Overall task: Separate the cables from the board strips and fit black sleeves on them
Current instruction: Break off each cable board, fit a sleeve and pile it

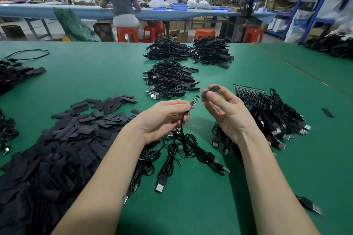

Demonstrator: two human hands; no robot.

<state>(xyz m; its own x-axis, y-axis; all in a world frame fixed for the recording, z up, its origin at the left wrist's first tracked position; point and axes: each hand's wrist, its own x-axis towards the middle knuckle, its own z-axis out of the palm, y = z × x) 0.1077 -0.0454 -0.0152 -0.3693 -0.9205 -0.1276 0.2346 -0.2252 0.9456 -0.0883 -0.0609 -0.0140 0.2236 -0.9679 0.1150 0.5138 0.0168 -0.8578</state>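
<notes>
Pinching the small board [194, 102] in my left hand [165, 120] and a black sleeve [209, 91] in my right hand [227, 108], I should square the sleeve's mouth to the board tip before sliding.

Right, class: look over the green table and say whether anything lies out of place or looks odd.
One black sleeve lies alone on the green table, right of the unsleeved cable pile and far from the sleeve heap on the left. A lone USB plug also lies apart near the right forearm. Nothing looks damaged.
</notes>
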